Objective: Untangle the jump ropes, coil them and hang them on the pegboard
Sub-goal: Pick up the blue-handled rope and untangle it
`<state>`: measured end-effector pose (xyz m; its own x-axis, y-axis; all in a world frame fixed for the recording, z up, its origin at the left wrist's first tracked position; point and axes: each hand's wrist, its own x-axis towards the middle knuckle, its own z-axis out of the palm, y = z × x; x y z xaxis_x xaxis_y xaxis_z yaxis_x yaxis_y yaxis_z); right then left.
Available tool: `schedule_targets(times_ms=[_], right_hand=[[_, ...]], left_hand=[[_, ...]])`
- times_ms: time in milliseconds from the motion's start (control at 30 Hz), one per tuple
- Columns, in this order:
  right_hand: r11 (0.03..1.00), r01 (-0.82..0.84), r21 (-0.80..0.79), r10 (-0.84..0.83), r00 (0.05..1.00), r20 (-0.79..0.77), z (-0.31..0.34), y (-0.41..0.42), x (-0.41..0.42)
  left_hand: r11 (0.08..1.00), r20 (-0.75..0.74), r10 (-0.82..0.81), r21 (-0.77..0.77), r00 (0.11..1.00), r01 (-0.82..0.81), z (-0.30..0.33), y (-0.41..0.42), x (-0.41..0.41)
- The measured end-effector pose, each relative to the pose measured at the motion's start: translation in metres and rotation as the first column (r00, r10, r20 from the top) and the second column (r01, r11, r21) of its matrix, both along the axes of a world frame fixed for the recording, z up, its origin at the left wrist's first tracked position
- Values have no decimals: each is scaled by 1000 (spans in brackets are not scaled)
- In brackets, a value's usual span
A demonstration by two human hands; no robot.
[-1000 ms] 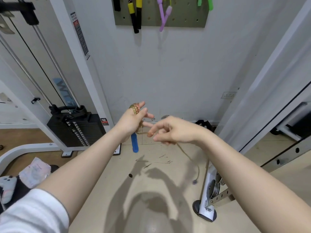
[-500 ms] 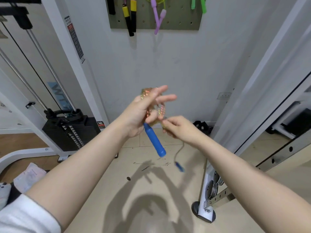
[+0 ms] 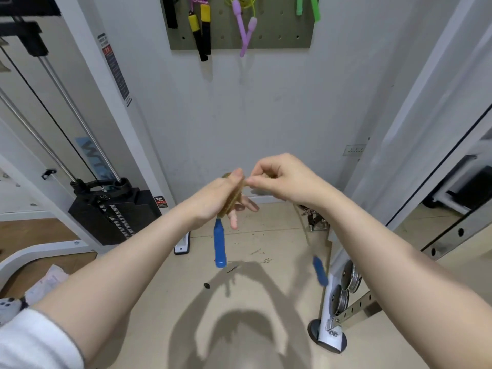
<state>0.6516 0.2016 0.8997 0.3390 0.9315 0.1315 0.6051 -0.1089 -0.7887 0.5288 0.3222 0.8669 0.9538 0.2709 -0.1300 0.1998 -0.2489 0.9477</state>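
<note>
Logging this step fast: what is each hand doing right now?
Left hand: closed on the coiled tan rope, blue handle hanging below.
Right hand: pinching the same rope's free end.

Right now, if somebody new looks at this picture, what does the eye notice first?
In the centre, the left hand and right hand wind a golden rope, one blue handle hanging below and another dangling at right. At the top, the pegboard holds bright ropes.

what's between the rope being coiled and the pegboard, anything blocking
Nothing visible does. The rope, wound on the left hand and pinched by the right hand, sits below the pegboard with only bare wall between.
</note>
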Motion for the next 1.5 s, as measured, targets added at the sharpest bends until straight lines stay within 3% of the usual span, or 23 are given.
schedule_targets(times_ms=[100, 200, 300, 433, 533, 633, 700, 800, 933, 1000, 1100, 1167, 1367, 1500], right_hand=[[992, 86, 89, -66, 977, -205, -4, 3, 11], [994, 62, 90, -38, 967, -253, -20, 9, 14], [999, 41, -1, -41, 987, -156, -43, 10, 11], [942, -109, -317, 107, 994, -23, -75, -2, -5], [892, -163, -421, 240, 961, 138, -75, -2, -12], [897, -137, -421, 315, 866, 389, -51, 5, -14], [943, -95, -319, 266, 792, 550, -31, 7, -10], [995, -9, -95, 69, 754, 654, -7, 10, 6], [985, 170, -18, -120, 760, 639, -2, 22, 34], [979, 202, -3, -167, 817, 552, -10, 28, 46], [986, 137, 94, -148, 981, 125, -25, 38, 65], [977, 152, 150, -137, 985, -110, -30, 47, 76], [977, 140, 160, -147, 988, 35, 8, 102, 115], [948, 152, 279, -124, 986, -114, 57, 149, 140]], left_hand=[[936, 9, -200, -294, 980, 193, 14, -11, -3], [824, 178, -283, -458, 942, 334, 21, -15, -6], [811, 356, -35, -536, 934, 234, 29, -16, 0], [797, 335, 281, -604, 899, -25, 34, -2, 16], [864, 230, 343, -458, 911, -210, 17, 13, 21], [951, 154, 308, -89, 939, -297, -3, 21, 22], [966, 97, 232, 92, 968, -241, -11, 27, 23], [993, 8, 60, 98, 998, -61, -8, 26, 22], [992, -33, 25, -121, 999, -29, 9, 27, 38], [982, -69, -8, -189, 998, -5, 16, 34, 49], [918, -113, -157, -383, 981, 102, 31, 42, 68], [883, -124, -194, -455, 973, 117, 43, 51, 84], [930, -133, -154, -355, 979, 98, 75, 110, 145], [949, -95, -123, -303, 988, 89, 111, 151, 186]])
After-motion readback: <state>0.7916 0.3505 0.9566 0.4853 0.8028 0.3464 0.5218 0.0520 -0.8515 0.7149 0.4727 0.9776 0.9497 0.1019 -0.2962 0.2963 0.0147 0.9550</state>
